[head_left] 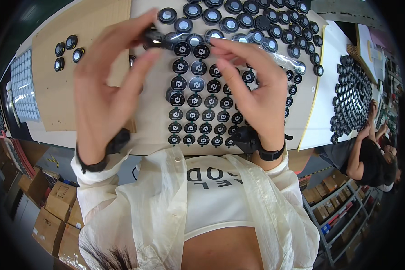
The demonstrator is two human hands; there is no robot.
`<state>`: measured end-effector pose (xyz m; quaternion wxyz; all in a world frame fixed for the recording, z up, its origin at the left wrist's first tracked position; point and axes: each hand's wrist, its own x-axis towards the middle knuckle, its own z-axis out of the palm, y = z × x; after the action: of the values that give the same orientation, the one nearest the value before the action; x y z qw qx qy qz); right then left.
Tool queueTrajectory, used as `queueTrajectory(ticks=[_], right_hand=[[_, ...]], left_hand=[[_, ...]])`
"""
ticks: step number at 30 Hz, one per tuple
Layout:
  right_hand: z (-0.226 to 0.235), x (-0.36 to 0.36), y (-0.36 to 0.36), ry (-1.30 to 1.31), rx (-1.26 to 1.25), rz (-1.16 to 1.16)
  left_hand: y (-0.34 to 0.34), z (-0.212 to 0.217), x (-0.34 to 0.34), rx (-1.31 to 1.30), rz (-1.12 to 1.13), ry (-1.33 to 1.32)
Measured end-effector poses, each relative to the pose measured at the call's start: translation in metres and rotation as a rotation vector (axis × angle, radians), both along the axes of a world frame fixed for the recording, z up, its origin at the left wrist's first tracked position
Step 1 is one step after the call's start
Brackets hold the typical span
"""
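A clear sheet of round black stickers (178,84) with white marks lies in front of me in rows. My right hand (258,85) is closed on the sheet's film, index finger and thumb at its upper part, where the plastic looks bent and shiny. My left hand (105,87) pinches a small black part (154,38) between thumb and fingers, just left of the sheet's top corner. This part is tilted and smeared, so its face cannot be made out. Beyond the sheet stand many round black parts (212,16) with pale centres.
At left, several black parts (71,42) sit on a brown board (94,27), beside a sheet of pale round pieces (24,85). More parts (353,99) crowd the right side, near another person (371,164). Cardboard boxes (62,200) and a metal rack (342,225) stand below.
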<state>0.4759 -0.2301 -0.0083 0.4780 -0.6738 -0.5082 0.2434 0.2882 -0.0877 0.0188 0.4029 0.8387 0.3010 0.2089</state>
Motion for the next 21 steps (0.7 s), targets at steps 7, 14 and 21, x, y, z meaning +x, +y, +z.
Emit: queueTrajectory(ticks=[7, 14, 21], right_hand=[[-0.007, -0.006, 0.004, -0.162, -0.133, 0.045], [-0.014, -0.012, 0.02, -0.364, -0.135, 0.024], [-0.015, -0.009, 0.027, -0.133, -0.34, 0.059]], left_hand=[[0.028, -0.022, -0.056, 0.489, 0.121, 0.609], [-0.011, -0.023, -0.005, 0.345, -0.224, 0.28], [-0.023, -0.045, 0.013, 0.411, -0.323, 0.287]])
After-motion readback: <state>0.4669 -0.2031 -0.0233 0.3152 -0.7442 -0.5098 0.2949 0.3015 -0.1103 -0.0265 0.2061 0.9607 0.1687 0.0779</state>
